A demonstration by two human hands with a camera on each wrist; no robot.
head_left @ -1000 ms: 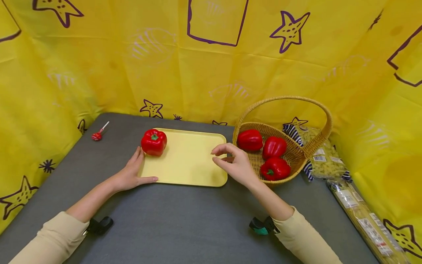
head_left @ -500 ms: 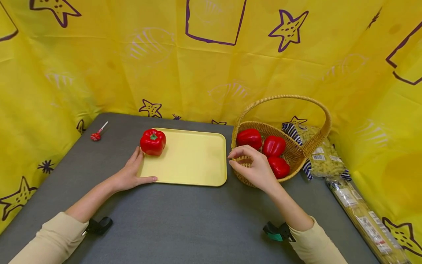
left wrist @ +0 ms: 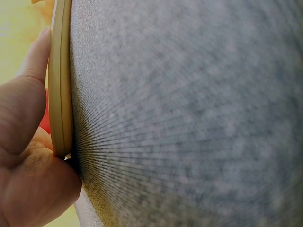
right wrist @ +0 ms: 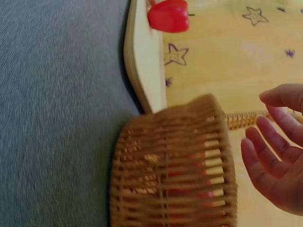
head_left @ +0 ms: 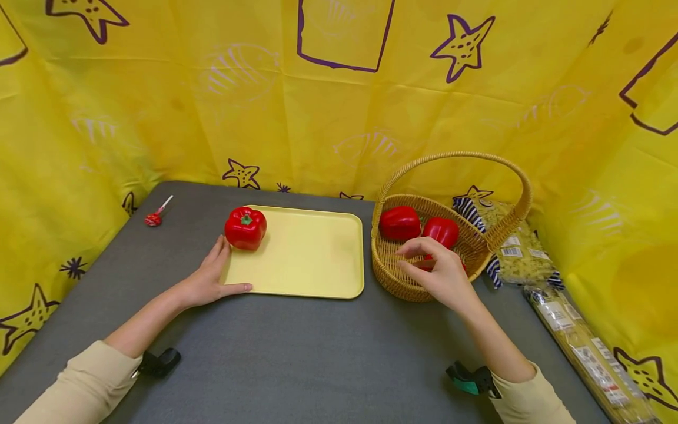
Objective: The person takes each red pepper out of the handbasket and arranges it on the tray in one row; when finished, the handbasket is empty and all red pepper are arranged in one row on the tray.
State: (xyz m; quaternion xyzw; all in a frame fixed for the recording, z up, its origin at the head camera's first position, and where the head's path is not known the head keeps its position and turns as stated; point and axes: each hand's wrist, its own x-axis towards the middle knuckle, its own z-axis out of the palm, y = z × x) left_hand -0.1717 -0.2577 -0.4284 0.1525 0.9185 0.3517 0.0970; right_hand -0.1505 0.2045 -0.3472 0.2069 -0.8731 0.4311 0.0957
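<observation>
My left hand (head_left: 206, 281) rests at the near left corner of a pale yellow tray (head_left: 312, 259), fingers straight along its left edge, thumb along the front edge. In the left wrist view the thumb (left wrist: 37, 56) lies against the tray's rim (left wrist: 60, 94). A red bell pepper (head_left: 246, 228) stands on the tray's left end. Over the near side of a wicker basket (head_left: 392, 277), my right hand (head_left: 442, 274) holds nothing, its fingers loosely curved and apart from the thumb. Red peppers (head_left: 401, 222) lie inside; one is mostly hidden behind that hand.
A lollipop (head_left: 154, 219) lies at the table's far left. Right of the basket is a pasta bag (head_left: 521, 247) with striped ends, and a long clear package (head_left: 577, 347) runs along the right edge. The basket's tall handle (head_left: 461, 155) arches above it. Yellow cloth surrounds the table.
My right hand has moved right, from above the tray's right end to over the basket, now covering most of the nearest pepper. The left hand, the tray and its pepper stay put.
</observation>
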